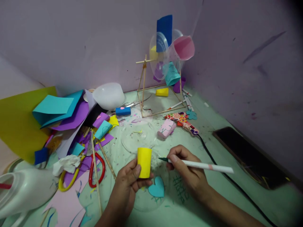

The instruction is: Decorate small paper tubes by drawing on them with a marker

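A yellow foam tube (145, 162) stands upright between the thumb and fingers of my left hand (129, 181). My right hand (188, 173) is closed round a white marker (205, 165), whose dark green tip points left, a short gap away from the tube. Just below the tube, a light blue heart cutout (157, 187) lies on a clear plastic disc. Green marker scribbles show on the green table (174, 211) beside the heart. A pink foam piece (167, 128) with a drawn outline lies beyond my hands.
A stick frame (143, 91) carrying plastic discs and coloured cups stands at the back. Right are a patterned glue gun (182, 121), its black cord and a dark phone (251, 157). Left lie red-and-yellow-handled scissors (97, 170), foam sheets (26, 113), scraps and a white bottle (30, 189).
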`<state>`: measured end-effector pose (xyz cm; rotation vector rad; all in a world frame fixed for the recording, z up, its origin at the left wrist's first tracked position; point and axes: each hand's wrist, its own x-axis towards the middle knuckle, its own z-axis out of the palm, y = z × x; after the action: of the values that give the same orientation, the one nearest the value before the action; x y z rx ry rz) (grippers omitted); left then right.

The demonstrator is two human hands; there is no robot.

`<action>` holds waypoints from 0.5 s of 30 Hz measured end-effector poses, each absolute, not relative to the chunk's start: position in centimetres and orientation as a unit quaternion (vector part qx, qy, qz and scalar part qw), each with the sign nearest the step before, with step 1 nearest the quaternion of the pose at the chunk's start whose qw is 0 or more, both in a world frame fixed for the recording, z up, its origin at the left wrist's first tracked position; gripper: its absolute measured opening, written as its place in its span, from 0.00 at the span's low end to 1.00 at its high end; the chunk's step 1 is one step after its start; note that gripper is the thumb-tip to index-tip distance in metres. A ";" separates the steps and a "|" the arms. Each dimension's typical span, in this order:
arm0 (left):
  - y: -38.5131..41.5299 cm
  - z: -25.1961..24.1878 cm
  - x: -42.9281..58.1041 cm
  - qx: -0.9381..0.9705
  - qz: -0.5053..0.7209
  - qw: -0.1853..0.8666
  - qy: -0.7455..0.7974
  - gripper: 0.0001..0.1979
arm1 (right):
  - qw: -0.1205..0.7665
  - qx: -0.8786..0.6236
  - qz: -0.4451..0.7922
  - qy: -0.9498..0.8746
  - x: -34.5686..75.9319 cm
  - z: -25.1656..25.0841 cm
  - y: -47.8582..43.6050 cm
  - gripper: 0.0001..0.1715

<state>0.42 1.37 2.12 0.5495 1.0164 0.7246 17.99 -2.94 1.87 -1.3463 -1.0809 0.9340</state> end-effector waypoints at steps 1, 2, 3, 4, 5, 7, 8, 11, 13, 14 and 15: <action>1.4 1.9 0.4 0.252 0.337 0.776 0.471 0.22 | 0.545 -0.576 0.387 -0.470 17.8 2.0 -2.9 0.12; 1.4 1.7 0.3 0.249 0.339 0.775 0.471 0.23 | 0.540 -0.580 0.378 -0.479 17.6 2.1 -2.9 0.12; 1.4 1.5 0.3 0.246 0.344 0.774 0.471 0.25 | 0.537 -0.584 0.371 -0.483 17.4 2.2 -2.9 0.11; 1.4 1.4 0.4 0.245 0.349 0.773 0.471 0.27 | 0.537 -0.587 0.365 -0.484 17.3 2.3 -2.8 0.10; 1.4 1.3 0.4 0.244 0.351 0.772 0.470 0.29 | 0.540 -0.589 0.360 -0.481 17.1 2.4 -2.7 0.09; 1.3 1.4 0.5 0.249 0.346 0.770 0.475 0.34 | 0.556 -0.589 0.345 -0.474 16.9 2.3 -2.4 0.06; 1.3 1.5 0.6 0.253 0.343 0.766 0.481 0.35 | 0.563 -0.586 0.339 -0.474 16.8 2.2 -2.2 0.07; 1.1 2.1 0.8 0.272 0.333 0.749 0.505 0.32 | 0.555 -0.583 0.334 -0.491 16.5 1.6 -1.8 0.11; 0.9 2.4 0.9 0.291 0.334 0.738 0.510 0.29 | 0.536 -0.583 0.345 -0.505 16.3 1.3 -1.6 0.15; 0.8 2.5 1.0 0.301 0.333 0.736 0.507 0.29 | 0.527 -0.580 0.356 -0.510 16.1 1.2 -1.6 0.18; 0.7 2.4 1.0 0.312 0.332 0.735 0.503 0.29 | 0.520 -0.573 0.370 -0.513 16.0 1.2 -1.6 0.20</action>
<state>1.01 0.73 2.44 0.6847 1.1051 0.7286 16.02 -1.56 1.16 -1.3746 -1.2309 0.8873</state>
